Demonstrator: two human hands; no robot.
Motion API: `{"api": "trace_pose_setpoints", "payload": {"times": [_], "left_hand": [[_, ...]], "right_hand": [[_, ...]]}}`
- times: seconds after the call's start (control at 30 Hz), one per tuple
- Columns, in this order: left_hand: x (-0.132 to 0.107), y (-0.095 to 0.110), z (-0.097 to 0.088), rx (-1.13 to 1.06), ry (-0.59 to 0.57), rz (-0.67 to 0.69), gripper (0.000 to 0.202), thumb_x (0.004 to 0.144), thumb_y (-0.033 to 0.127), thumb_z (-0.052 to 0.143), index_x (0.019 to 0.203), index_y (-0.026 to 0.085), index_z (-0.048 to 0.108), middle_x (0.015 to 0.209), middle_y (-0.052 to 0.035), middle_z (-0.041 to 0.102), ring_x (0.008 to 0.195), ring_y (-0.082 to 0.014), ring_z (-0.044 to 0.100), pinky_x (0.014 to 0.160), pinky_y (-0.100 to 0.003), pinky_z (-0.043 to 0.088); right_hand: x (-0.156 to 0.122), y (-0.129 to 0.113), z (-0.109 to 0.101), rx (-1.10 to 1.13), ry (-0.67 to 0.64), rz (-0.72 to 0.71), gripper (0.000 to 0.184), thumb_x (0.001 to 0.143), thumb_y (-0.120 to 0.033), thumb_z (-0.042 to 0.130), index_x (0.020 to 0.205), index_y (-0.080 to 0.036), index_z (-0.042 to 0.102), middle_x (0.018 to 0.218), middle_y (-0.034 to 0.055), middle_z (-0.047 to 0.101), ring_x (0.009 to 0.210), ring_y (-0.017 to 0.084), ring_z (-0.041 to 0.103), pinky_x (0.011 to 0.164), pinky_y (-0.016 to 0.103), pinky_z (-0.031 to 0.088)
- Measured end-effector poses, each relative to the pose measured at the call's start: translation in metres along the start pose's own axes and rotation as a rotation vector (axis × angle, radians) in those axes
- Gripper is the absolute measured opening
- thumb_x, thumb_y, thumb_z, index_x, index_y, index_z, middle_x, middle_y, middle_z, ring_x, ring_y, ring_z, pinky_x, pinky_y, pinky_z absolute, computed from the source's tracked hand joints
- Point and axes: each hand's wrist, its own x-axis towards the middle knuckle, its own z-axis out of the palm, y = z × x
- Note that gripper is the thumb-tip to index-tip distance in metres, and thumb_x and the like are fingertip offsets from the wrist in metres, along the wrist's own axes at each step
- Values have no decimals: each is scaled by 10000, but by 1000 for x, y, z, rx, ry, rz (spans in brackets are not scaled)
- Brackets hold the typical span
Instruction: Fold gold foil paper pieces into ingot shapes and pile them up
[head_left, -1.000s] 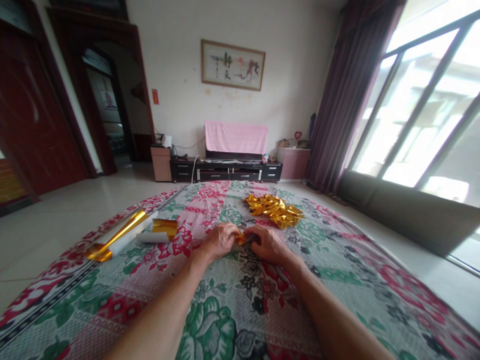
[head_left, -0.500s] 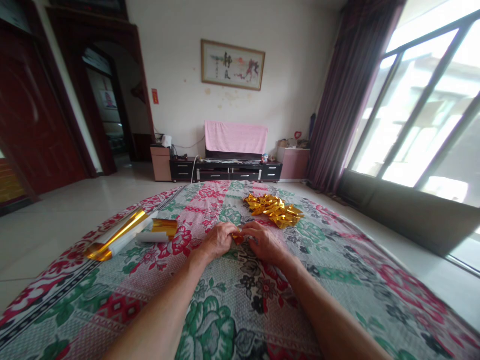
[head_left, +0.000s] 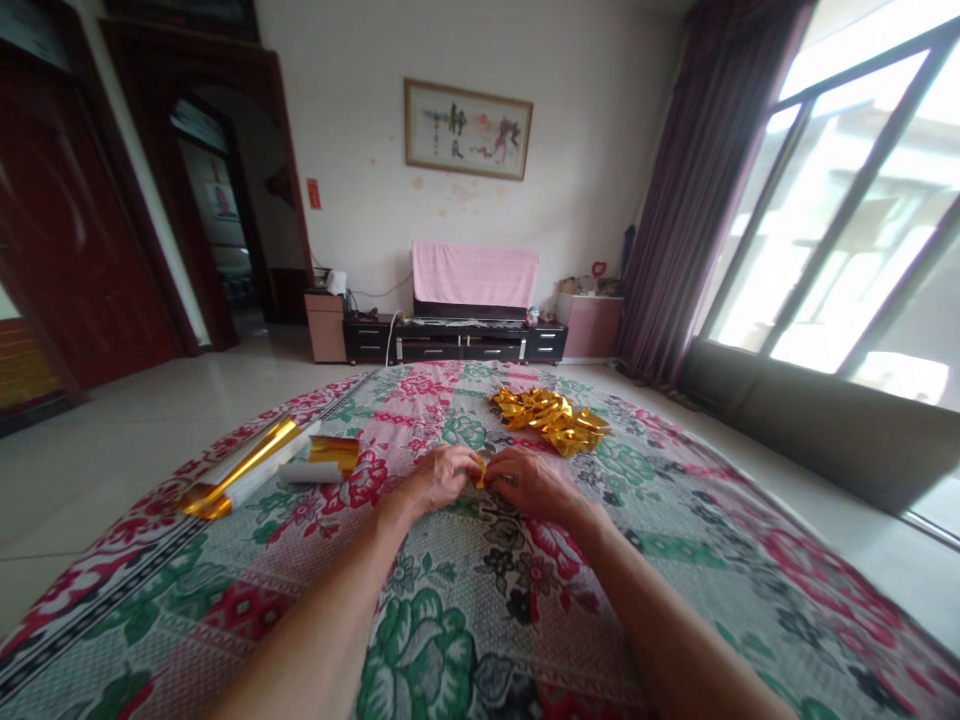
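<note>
Between my two hands is a small piece of gold foil paper, mostly covered by the fingers. My left hand pinches its left side, and my right hand pinches its right side; both are closed and almost touching. Just beyond my right hand lies a heap of folded gold foil pieces. To the left of my left hand rests a partly curled gold foil sheet with a white back. Farther left is a larger loose roll of gold foil sheets.
A flowered cloth in red, green and grey covers the surface under my hands. Beyond it stands a low black TV cabinet with a pink cloth above. A window with a purple curtain is on the right.
My hands have drawn closer together around the gold foil piece, and less of it shows between the fingers. The foil heap and rolls lie as before.
</note>
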Motion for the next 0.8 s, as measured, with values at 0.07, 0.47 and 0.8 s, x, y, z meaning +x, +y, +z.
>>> {"api": "trace_pose_setpoints", "payload": {"times": [0.07, 0.47, 0.8], "left_hand": [[0, 1, -1, 1, -15, -9, 309, 703, 55, 438, 767, 218, 692, 968, 3, 664, 947, -121, 577, 908, -270, 412], [0, -7, 4, -41, 4, -49, 296, 673, 62, 477, 812, 209, 693, 990, -7, 670, 952, -128, 589, 922, -273, 425], [-1, 1, -2, -65, 10, -108, 319, 693, 85, 494, 944, 190, 660, 1014, -18, 671, 969, -139, 583, 909, -266, 429]], "right_hand": [[1, -3, -2, -45, 8, 10, 196, 818, -174, 488, 875, -218, 671, 881, 26, 649, 847, 140, 554, 816, 283, 391], [9, -20, -5, -101, -42, 41, 191, 811, -167, 485, 838, -213, 669, 770, 22, 628, 724, 127, 541, 677, 230, 376], [8, -23, -8, -104, -67, 152, 167, 824, -207, 509, 884, -207, 664, 793, 35, 594, 718, 120, 537, 650, 212, 373]]}}
